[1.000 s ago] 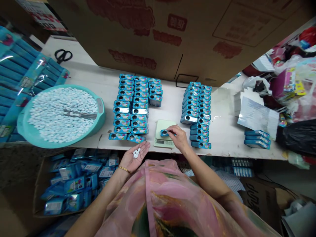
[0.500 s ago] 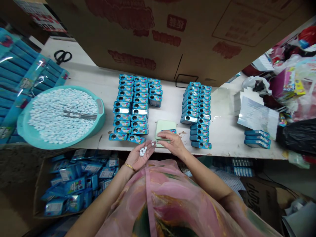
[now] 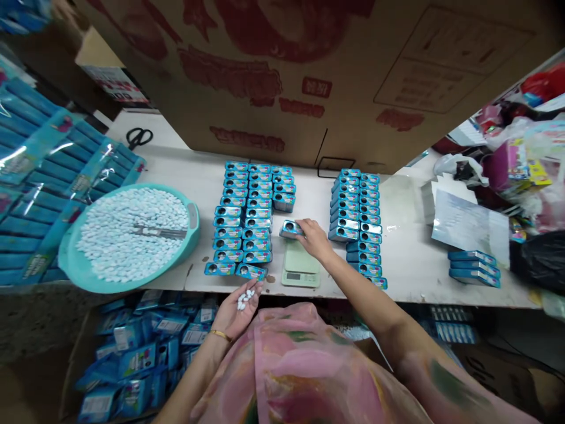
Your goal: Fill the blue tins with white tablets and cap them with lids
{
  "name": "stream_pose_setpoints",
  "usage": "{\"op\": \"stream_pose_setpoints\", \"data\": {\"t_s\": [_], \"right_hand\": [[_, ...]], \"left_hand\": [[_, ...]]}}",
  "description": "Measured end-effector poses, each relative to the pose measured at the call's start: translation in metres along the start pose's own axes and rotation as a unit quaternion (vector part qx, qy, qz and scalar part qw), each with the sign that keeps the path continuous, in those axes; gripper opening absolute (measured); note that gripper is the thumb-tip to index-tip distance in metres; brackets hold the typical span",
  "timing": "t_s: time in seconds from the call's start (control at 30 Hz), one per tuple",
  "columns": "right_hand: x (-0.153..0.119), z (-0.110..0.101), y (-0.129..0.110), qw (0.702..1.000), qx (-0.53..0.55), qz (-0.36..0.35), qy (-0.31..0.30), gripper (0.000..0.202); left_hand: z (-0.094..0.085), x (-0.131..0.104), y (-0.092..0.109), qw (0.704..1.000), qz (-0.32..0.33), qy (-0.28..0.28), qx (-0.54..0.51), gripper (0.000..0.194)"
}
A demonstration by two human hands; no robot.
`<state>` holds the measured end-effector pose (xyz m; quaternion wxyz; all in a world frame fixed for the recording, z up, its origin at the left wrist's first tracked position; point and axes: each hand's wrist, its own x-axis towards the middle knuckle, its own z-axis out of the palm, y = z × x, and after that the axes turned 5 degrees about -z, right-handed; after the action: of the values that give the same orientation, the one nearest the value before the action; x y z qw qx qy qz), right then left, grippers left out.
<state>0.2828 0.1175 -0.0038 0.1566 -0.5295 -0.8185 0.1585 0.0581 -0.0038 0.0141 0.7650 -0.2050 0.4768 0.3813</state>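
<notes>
Several small white oval tablets (image 3: 244, 300) lie in the cupped palm of my left hand (image 3: 233, 311), by the front edge of the table. My right hand (image 3: 315, 240) grips the right end of a small blue box (image 3: 289, 228) with a dark round spot on its top. The box is at the back of a pale green digital scale (image 3: 301, 278), whose plate is partly covered by the hand. To the left stand rows of like blue boxes (image 3: 257, 234); more rows (image 3: 366, 253) stand to the right of my right hand.
A turquoise basin (image 3: 194, 235) full of white tablets, with a metal tool (image 3: 163, 232) lying in it, stands at left. Black-handled scissors (image 3: 139, 138) lie behind it. A large cardboard carton (image 3: 353, 118) rises at the back. Three blue boxes (image 3: 474, 269) sit at right.
My right hand has taken hold of the blue box from the scale and moved it away from me. My left hand, with the tablets, has drawn back from the scale. The view has shifted.
</notes>
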Motion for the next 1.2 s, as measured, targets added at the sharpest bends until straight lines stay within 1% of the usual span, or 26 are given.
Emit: {"op": "stream_pose_setpoints", "data": {"t_s": [0.1, 0.13, 0.17, 0.2, 0.23, 0.3, 0.33, 0.4, 0.43, 0.5, 0.57, 0.63, 0.67, 0.73, 0.83, 0.93, 1.0, 1.07, 1.13, 1.2], "right_hand": [[0.049, 0.018, 0.004, 1.000, -0.015, 0.022, 0.005, 0.040], [0.059, 0.023, 0.006, 1.000, -0.016, 0.025, 0.006, 0.039], [0.062, 0.026, 0.008, 1.000, -0.016, 0.024, 0.011, 0.038], [0.060, 0.027, 0.012, 0.999, -0.016, 0.019, 0.022, 0.038], [0.052, 0.024, 0.015, 0.999, -0.018, 0.011, 0.040, 0.039], [0.022, 0.011, 0.025, 0.996, -0.038, 0.009, 0.086, 0.037], [0.002, 0.002, 0.030, 0.993, -0.056, 0.018, 0.106, 0.035], [-0.037, -0.016, 0.043, 0.984, -0.104, 0.065, 0.131, 0.029], [-0.054, -0.023, 0.050, 0.979, -0.131, 0.090, 0.127, 0.026], [-0.077, -0.031, 0.065, 0.972, -0.173, 0.125, 0.094, 0.022], [-0.086, -0.032, 0.077, 0.969, -0.202, 0.132, 0.059, 0.019], [-0.087, -0.033, 0.082, 0.968, -0.218, 0.116, 0.045, 0.018], [-0.087, -0.035, 0.080, 0.968, -0.223, 0.104, 0.046, 0.019], [-0.088, -0.039, 0.067, 0.971, -0.223, 0.071, 0.050, 0.022], [-0.091, -0.044, 0.033, 0.978, -0.204, 0.006, 0.035, 0.026], [-0.088, -0.036, -0.003, 0.983, -0.174, -0.063, -0.015, 0.026], [-0.083, -0.025, -0.018, 0.981, -0.166, -0.087, -0.042, 0.024], [-0.080, -0.015, -0.025, 0.981, -0.162, -0.100, -0.044, 0.023], [-0.084, -0.012, -0.026, 0.984, -0.143, -0.107, -0.019, 0.024], [-0.094, -0.014, -0.026, 0.989, -0.109, -0.103, 0.012, 0.025]], "left_hand": [[-0.004, -0.003, 0.005, 1.000, 0.007, 0.009, -0.015, 0.028], [-0.005, -0.004, 0.005, 1.000, 0.006, 0.011, -0.017, 0.028], [-0.006, -0.004, 0.006, 1.000, 0.005, 0.012, -0.018, 0.029], [-0.008, -0.004, 0.006, 1.000, 0.002, 0.014, -0.018, 0.029], [-0.009, -0.004, 0.006, 1.000, -0.001, 0.018, -0.017, 0.030], [-0.013, -0.002, 0.006, 0.999, -0.008, 0.029, -0.011, 0.030], [-0.015, -0.001, 0.006, 0.999, -0.012, 0.032, -0.005, 0.030], [-0.018, 0.003, 0.005, 0.999, -0.022, 0.032, 0.008, 0.030], [-0.017, 0.005, 0.004, 0.999, -0.027, 0.029, 0.014, 0.030], [-0.014, 0.007, 0.002, 0.999, -0.036, 0.022, 0.028, 0.031], [-0.007, 0.007, -0.001, 0.998, -0.037, 0.011, 0.040, 0.031], [0.000, 0.006, -0.004, 0.998, -0.028, -0.004, 0.047, 0.031], [0.002, 0.005, -0.006, 0.999, -0.022, -0.011, 0.047, 0.030], [0.003, 0.003, -0.010, 0.999, -0.014, -0.019, 0.041, 0.029], [-0.002, 0.004, -0.016, 0.999, -0.017, -0.028, 0.032, 0.026], [-0.004, 0.005, -0.022, 0.998, -0.023, -0.044, 0.033, 0.022], [-0.003, 0.005, -0.025, 0.997, -0.024, -0.059, 0.035, 0.021], [-0.002, 0.004, -0.026, 0.997, -0.024, -0.069, 0.038, 0.022], [-0.001, 0.002, -0.025, 0.996, -0.024, -0.070, 0.040, 0.023], [-0.002, 0.001, -0.024, 0.997, -0.021, -0.066, 0.039, 0.023]]}}
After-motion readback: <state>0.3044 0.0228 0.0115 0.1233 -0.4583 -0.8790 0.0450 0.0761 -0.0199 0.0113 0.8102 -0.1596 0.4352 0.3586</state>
